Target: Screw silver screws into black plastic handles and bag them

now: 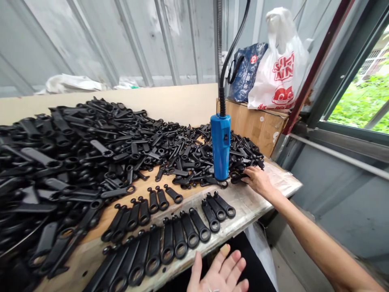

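My left hand [221, 271] is palm up at the bottom, below the table's front edge. Its fingers are spread, a tan wrap sits on one fingertip, and a small pale piece shows at the palm by the frame's lower edge. At the right end of the pile, my right hand [257, 179] has its fingers closed on a black arm [238, 178] with a ring end, partly hidden by the fingers. Similar arms, each with a ring at one end and a ball at the other, lie in a front row [169, 239] and a shorter row behind [142, 211].
A large heap of black arms [91, 134] covers the table's back and left. A blue powered driver [220, 146] hangs on a cable over the table. Behind stand a cardboard box [252, 121], a white bag [276, 73] and a blue bag [246, 73]. A window is at right.
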Tool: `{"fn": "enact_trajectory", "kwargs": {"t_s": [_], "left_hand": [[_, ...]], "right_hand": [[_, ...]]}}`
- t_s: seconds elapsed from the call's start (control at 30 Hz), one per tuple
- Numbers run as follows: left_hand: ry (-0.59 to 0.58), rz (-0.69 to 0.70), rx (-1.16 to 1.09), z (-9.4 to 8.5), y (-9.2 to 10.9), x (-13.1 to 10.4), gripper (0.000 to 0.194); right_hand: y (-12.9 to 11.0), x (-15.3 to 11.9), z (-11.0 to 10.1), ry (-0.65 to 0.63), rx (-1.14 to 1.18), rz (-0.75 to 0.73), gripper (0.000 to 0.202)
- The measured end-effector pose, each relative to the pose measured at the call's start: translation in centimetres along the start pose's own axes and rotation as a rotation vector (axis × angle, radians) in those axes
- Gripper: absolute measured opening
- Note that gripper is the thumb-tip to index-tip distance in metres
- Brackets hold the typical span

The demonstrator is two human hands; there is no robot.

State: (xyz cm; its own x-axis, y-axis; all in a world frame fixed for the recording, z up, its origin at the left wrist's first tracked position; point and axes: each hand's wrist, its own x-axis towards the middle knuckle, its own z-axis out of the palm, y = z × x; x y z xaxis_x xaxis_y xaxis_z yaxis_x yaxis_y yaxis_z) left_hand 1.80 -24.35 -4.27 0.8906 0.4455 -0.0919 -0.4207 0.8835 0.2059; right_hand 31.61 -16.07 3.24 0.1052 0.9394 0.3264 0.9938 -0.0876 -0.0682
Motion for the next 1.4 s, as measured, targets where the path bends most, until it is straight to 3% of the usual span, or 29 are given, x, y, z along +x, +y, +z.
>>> {"fn": "enact_trajectory", "kwargs": {"t_s": [0.27,0.5,0.6,0.8,1.03,1.23,1.4], "left_hand": [[-0.017,-0.004,-0.037,-0.6,0.2,-0.3,0.063],[-0.038,-0.002,-0.024,-0.6,-0.1,-0.2,0.063],[-0.045,0.005,-0.027,-0.5,0.0,-0.4,0.063],[-0.088,-0.019,-0.035,-0.3,-0.2,-0.5,0.064],[-0.136,-0.001,-0.033,-0.6,0.0,-0.6,0.065],[-0.162,-0.004,-0.021,-0.8,0.1,-0.7,0.064],[-0.136,-0.009,-0.024,-0.9,-0.2,-0.7,0.064]], "right_hand": [[-0.6,-2.6,-0.9,0.008,-0.060,0.105,0.019],[-1.6,-2.5,-0.5,-0.001,-0.056,0.165,0.017],[-2.3,-3.1,-0.5,-0.041,-0.013,0.111,0.021],[-3.8,-3.6,0.2,-0.243,0.061,-0.087,0.020],[-4.5,-2.9,0.1,-0.321,0.021,-0.125,0.023],[-2.6,-3.5,-0.6,-0.262,0.002,-0.074,0.021],[-1.1,-1.3,-1.8,-0.127,-0.082,0.029,0.028]]}}
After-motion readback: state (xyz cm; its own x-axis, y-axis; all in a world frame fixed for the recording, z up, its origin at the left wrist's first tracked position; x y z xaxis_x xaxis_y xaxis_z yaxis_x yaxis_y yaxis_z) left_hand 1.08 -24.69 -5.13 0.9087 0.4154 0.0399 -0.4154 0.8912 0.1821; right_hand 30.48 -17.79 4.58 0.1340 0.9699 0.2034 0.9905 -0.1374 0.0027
